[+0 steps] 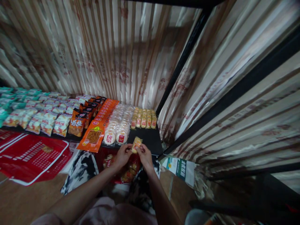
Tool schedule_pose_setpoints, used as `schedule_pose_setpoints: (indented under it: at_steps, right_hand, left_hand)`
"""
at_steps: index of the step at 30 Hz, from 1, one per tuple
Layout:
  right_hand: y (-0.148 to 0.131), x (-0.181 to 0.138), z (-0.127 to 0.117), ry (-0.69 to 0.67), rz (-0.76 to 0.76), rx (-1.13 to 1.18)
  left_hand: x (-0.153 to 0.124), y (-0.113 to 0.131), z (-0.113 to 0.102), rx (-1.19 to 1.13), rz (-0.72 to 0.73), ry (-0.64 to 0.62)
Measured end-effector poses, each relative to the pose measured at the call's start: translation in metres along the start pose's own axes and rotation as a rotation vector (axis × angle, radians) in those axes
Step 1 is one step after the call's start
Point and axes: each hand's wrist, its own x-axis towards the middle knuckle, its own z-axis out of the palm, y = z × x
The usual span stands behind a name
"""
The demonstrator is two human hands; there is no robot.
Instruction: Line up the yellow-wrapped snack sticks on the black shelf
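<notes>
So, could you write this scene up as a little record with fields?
Hands: left hand and right hand hold a small, oblong, yellow-wrapped snack
Surface: flat black shelf
Shelf's right end: rows of similar yellow packs
Further left: round white snacks in clear wrappers; flat orange packets
Lower left: shiny red bag
Backdrop: striped, wrinkled sheeting

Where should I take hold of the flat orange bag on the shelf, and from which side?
Probably pinch the orange bag by its near end, coming from the front: that end seems to jut past the edge of the black shelf, while a round cracker pack crowds its right side.
</notes>
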Motion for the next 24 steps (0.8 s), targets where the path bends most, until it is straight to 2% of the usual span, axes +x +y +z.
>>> schedule_pose_setpoints:
  at_steps: [6,12,15,24]
  right_hand:
    - [0.006,0.021,-0.007,0.051,-0.058,-0.146]
    - [0.006,0.043,-0.015,0.107,-0.08,-0.355]
    - [0.005,0.055,-0.016,0.113,-0.058,-0.464]
    - [0.013,0.088,-0.01,0.122,-0.058,-0.467]
  left_hand:
    - [0.018,0.0,0.01,0.058,-0.017,-0.036]
    - [0.04,0.012,0.024,-0.005,-0.152,-0.132]
    - [0.05,0.015,0.031,-0.053,-0.208,-0.14]
    - [0.077,0.005,0.044,-0.052,-0.14,-0.102]
